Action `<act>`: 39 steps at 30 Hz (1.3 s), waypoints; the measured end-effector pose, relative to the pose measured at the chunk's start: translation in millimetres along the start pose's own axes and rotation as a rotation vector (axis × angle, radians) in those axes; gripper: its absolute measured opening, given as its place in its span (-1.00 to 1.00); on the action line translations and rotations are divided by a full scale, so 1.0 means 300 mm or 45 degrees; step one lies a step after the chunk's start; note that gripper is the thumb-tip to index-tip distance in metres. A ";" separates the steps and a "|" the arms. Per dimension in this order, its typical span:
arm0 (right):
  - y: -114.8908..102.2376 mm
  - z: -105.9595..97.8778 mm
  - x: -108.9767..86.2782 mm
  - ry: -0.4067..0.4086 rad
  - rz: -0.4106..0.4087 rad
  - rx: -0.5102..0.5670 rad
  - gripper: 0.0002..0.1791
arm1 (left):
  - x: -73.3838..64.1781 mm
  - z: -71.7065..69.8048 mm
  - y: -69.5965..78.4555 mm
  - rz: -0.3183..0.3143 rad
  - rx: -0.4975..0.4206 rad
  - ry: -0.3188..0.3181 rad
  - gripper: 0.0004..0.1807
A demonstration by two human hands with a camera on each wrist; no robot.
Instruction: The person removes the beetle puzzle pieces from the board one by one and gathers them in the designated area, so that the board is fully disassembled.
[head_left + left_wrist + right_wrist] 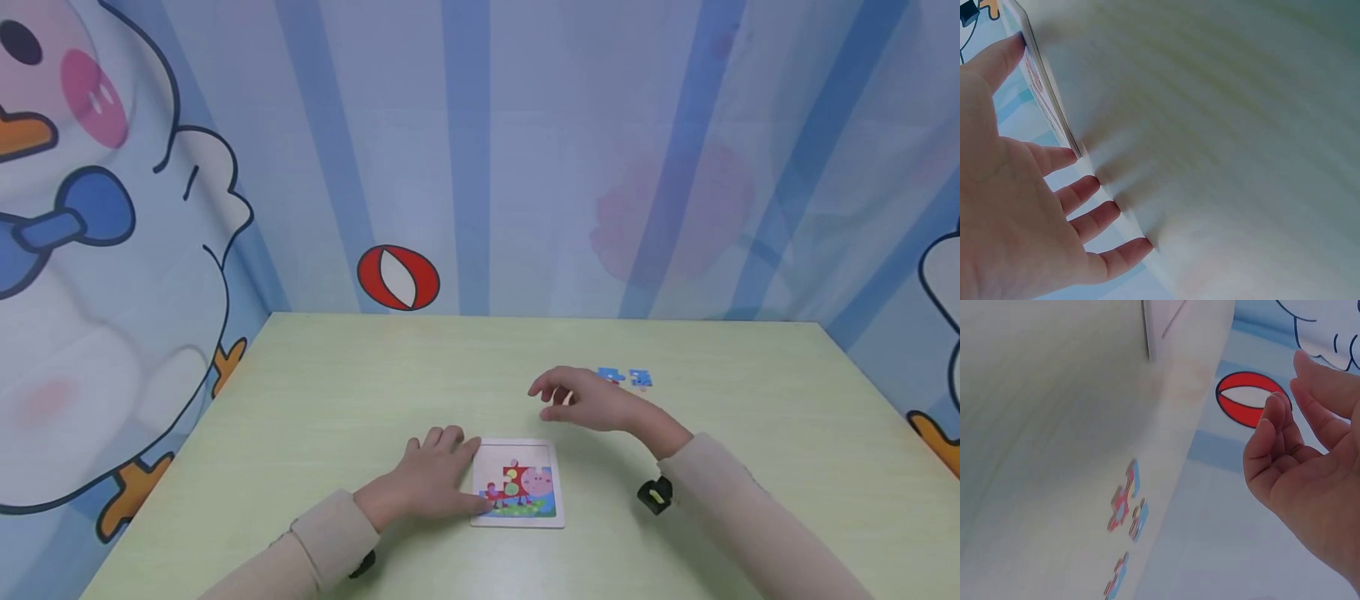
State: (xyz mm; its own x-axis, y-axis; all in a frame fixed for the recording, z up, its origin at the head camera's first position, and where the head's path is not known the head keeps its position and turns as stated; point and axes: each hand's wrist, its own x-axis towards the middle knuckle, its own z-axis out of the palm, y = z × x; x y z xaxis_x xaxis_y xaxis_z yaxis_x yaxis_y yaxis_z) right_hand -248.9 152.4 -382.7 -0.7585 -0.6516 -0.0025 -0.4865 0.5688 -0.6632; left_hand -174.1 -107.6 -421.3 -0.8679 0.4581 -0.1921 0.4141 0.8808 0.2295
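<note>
A square jigsaw puzzle tray (517,450) with a pale rim lies on the table, its lower part filled with a picture of a pink cartoon pig in red. My left hand (431,479) rests at the tray's left side, fingers spread. In the left wrist view its thumb (1007,56) and index fingertip touch the tray's edge (1054,106). Above the table, beyond the tray's upper right corner, hovers my right hand (588,400), loosely curled with nothing in it. Loose puzzle pieces (641,378) lie just behind it; the right wrist view shows them (1120,506) partly blue and red.
The pale wooden table (360,375) reaches back to a blue striped cloth backdrop (525,167). On the backdrop are printed a large white duck (97,333) at the left and a red and white ball (423,279). Dark wrist devices (655,495) hang below both forearms.
</note>
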 end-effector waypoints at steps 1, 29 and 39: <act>-0.005 0.006 0.000 -0.010 -0.012 0.003 -0.65 | 0.001 0.000 0.000 -0.001 0.000 0.000 -0.04; -0.043 0.161 0.003 -0.291 0.094 0.093 -0.62 | 0.013 0.012 -0.012 0.015 0.025 0.000 -0.05; -0.052 0.178 0.013 -0.317 0.136 -0.023 -0.59 | 0.014 0.011 -0.013 0.013 0.019 -0.007 -0.05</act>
State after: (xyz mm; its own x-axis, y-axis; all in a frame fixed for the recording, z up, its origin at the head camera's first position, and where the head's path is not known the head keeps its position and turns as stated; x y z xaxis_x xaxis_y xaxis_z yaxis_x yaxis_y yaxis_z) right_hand -220.9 114.2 -412.3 -0.6770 -0.6896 -0.2572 -0.4186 0.6482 -0.6361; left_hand -178.4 -108.8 -426.3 -0.8620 0.4678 -0.1953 0.4271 0.8777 0.2174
